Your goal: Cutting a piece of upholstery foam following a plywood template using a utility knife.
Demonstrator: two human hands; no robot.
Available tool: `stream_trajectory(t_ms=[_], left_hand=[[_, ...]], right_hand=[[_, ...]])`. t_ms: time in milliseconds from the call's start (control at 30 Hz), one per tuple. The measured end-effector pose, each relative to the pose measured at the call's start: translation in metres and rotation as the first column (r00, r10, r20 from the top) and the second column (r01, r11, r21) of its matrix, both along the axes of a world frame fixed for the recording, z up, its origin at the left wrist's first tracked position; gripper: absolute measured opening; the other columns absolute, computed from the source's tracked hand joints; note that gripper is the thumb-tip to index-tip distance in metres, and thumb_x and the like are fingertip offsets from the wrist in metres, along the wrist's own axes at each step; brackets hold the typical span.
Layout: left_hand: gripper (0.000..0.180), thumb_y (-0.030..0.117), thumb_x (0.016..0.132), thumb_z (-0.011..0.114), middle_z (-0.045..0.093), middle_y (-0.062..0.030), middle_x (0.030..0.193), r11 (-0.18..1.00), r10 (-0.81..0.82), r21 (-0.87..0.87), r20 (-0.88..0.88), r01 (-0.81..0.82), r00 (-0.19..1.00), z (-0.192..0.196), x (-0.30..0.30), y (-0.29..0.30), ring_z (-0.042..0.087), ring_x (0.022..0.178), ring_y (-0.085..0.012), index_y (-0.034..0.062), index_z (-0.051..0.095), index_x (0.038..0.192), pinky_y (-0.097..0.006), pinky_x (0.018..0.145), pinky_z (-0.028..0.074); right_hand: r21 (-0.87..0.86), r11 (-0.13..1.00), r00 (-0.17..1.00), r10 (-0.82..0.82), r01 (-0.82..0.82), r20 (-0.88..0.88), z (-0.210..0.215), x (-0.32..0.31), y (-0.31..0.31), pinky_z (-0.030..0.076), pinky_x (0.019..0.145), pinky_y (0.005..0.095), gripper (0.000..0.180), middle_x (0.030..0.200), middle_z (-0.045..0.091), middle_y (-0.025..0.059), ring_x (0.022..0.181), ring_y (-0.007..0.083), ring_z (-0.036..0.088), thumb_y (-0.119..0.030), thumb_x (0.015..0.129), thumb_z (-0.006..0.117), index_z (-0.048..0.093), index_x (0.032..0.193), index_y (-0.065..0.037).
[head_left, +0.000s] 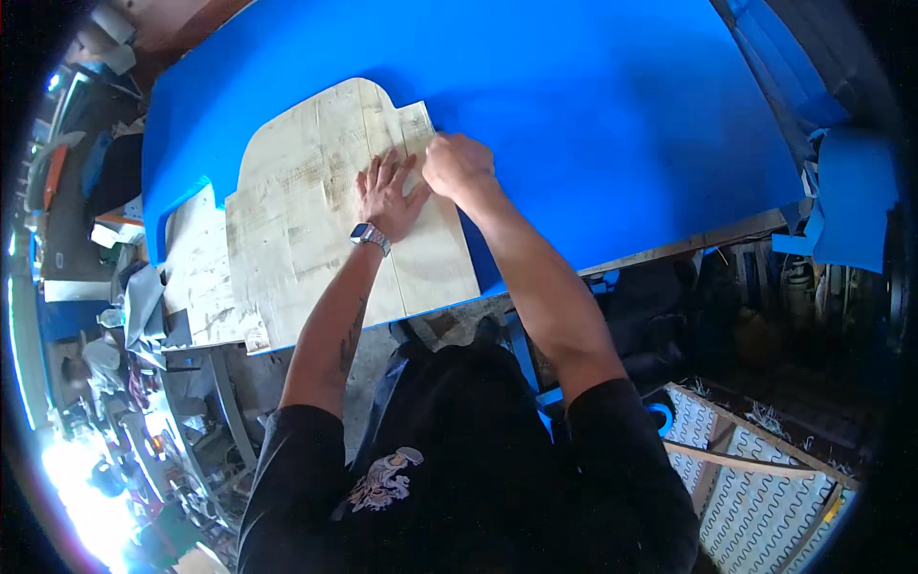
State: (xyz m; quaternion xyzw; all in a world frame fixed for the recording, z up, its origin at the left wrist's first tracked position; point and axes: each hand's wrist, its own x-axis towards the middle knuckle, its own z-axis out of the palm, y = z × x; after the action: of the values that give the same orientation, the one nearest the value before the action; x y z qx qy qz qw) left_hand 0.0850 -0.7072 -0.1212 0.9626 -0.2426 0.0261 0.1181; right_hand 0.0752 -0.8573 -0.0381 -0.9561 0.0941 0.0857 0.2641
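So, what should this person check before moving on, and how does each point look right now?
1. Left hand flat on the wooden panel: ok, palm down with fingers spread.
2. Right hand at the panel's right edge: ok, closed into a fist there.
3. What the right fist grips, if anything: cannot tell, the fingers hide it.
4. Generous space between the two hands: not ok, I'd say; they sit very close together.
5. Blue sheet smooth to the right of the panel: ok, no large folds show there.
6. Panel pressed tight against what lies beneath: cannot tell from above.
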Motion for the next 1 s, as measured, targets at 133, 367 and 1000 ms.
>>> stream_trajectory(t_ms=[133, 367, 1000], left_hand=[[0.055, 0.048, 0.080, 0.051, 0.032, -0.0109, 0.137, 1.000, -0.007, -0.028, 0.039, 0.008, 0.999, -0.001, -0.001, 0.003, 0.025, 0.127, -0.0329, 0.0212, 0.043, 0.127, -0.052, 0.103, 0.014], [0.053, 0.045, 0.078, 0.053, 0.037, -0.0109, 0.133, 0.997, -0.047, -0.059, 0.140, 0.056, 0.989, -0.023, -0.004, 0.004, 0.029, 0.124, -0.0319, 0.0193, 0.046, 0.124, -0.050, 0.101, 0.018], [0.050, 0.048, 0.079, 0.053, 0.043, -0.0103, 0.130, 0.996, -0.063, -0.039, 0.236, 0.074, 0.970, -0.066, -0.018, -0.056, 0.035, 0.122, -0.0302, 0.0183, 0.053, 0.119, -0.047, 0.100, 0.022]], right_hand=[[-0.045, 0.997, 0.996, 0.053, -0.057, -0.079, 0.019, 0.009, 0.003, 0.050, 0.072, 0.0412, 0.025, 0.099, 0.061, 0.0168, 0.089, 0.0313, 0.061, -0.019, 0.074, 0.051, 0.064, 0.091, -0.006], [-0.043, 0.995, 0.972, 0.074, -0.085, -0.222, 0.036, -0.073, 0.006, 0.050, 0.073, 0.0391, 0.025, 0.099, 0.062, 0.0150, 0.091, 0.0287, 0.061, -0.016, 0.075, 0.051, 0.066, 0.093, -0.009], [-0.076, 0.972, 0.918, -0.237, 0.224, -0.319, 0.064, -0.347, -0.056, 0.046, 0.046, 0.0397, 0.026, 0.060, 0.059, 0.0127, 0.054, 0.0298, 0.059, -0.024, 0.083, 0.053, 0.054, 0.105, -0.010]])
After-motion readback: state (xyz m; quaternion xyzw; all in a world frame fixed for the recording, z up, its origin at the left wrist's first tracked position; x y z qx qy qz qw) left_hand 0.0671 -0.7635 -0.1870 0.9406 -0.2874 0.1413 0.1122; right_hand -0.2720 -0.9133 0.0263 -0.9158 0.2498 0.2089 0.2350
